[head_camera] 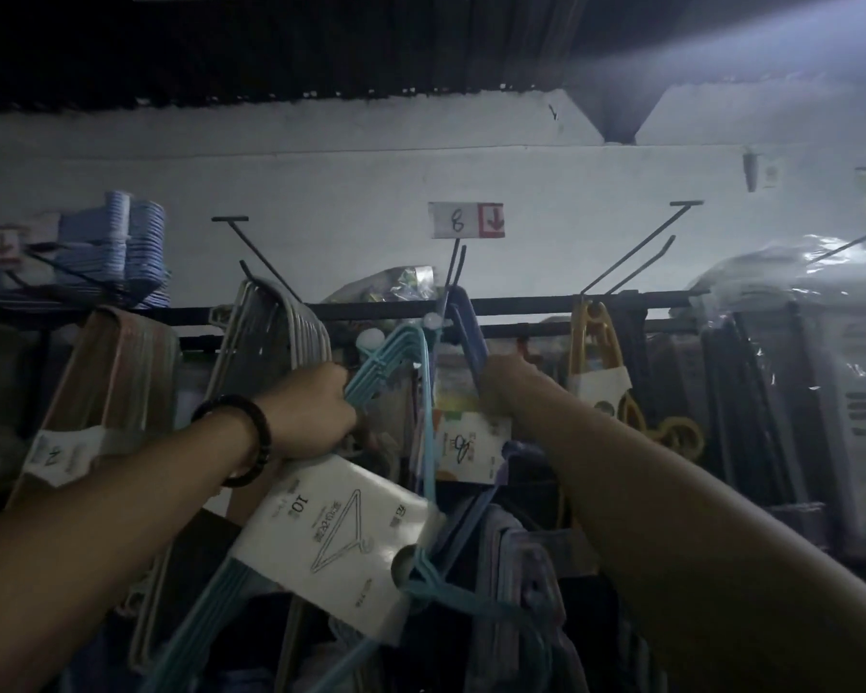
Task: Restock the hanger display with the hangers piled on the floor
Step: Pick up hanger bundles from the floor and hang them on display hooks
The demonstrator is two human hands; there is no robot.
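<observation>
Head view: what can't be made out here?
- Right hand: fingers hidden behind the purple hangers; grip unclear.
- Floor pile: outside the frame, below the bottom edge.
- White card on the light-blue hanger pack in the left hand: print blurred.

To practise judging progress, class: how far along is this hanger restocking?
Done: grey hangers, purple hangers and yellow hangers hang on the display. In hand: the left hand grips a blue bundle raised toward it; the right hand reaches the purple hangers, its grip hidden. Left: the bundle is not yet hooked on; the floor pile is out of view.
</observation>
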